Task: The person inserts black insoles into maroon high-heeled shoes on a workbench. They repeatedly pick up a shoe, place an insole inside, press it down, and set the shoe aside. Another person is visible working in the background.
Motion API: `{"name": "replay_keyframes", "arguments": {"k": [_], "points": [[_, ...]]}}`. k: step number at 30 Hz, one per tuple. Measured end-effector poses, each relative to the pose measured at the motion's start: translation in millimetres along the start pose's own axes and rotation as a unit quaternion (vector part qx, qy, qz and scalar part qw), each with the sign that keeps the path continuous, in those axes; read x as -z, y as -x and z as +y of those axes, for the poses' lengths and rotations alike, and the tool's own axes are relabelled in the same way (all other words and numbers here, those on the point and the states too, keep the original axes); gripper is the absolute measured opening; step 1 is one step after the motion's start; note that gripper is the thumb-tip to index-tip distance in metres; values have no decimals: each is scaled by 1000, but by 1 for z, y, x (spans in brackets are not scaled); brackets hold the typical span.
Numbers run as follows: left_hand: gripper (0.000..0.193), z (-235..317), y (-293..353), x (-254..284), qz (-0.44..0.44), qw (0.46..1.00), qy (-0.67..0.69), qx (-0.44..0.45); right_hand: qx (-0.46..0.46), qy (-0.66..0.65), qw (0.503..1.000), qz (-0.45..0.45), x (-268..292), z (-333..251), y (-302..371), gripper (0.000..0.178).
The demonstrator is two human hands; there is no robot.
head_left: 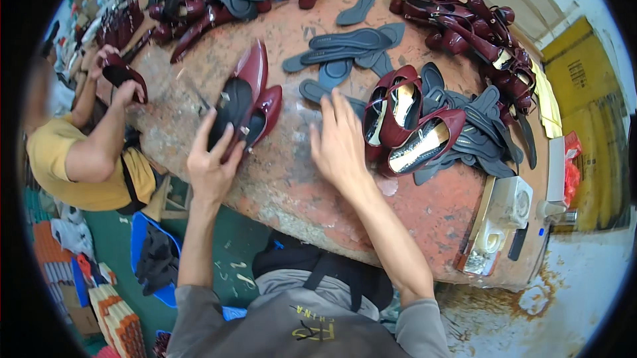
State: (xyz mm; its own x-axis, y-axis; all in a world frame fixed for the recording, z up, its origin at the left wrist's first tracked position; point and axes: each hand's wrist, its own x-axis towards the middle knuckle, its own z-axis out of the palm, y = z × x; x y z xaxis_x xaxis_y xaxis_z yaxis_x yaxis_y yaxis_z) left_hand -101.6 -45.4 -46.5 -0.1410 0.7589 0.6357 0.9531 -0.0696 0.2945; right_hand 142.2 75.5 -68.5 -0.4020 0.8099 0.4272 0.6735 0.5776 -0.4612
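Observation:
At the left middle of the table, my left hand (213, 155) grips the heel end of a glossy burgundy pointed shoe (251, 69) with a dark lining. A second burgundy shoe (269, 109) lies against its right side, toe pointing away. My right hand (342, 139) is open and holds nothing. Its fingers stretch toward a dark grey insole (325, 92). Just right of that hand stand several burgundy shoes (428, 142) with shiny gold insoles showing inside.
Loose dark insoles (352, 39) lie mid-table, with more heaped at right (481, 126). Burgundy shoes are piled at far left (199, 19) and far right (458, 19). A tape dispenser (494, 238) sits near the right edge. At left, a co-worker in yellow (79, 152) handles a shoe.

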Motion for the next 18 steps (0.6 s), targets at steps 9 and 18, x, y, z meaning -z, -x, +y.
{"name": "replay_keyframes", "arguments": {"k": [9,18], "points": [[53,25,18,3,-54,998,-20,31,171,-135,972,-90,-18,-17,46,31],[50,190,-49,-82,-107,969,221,-16,-273,-346,874,204,126,-58,218,23]]}}
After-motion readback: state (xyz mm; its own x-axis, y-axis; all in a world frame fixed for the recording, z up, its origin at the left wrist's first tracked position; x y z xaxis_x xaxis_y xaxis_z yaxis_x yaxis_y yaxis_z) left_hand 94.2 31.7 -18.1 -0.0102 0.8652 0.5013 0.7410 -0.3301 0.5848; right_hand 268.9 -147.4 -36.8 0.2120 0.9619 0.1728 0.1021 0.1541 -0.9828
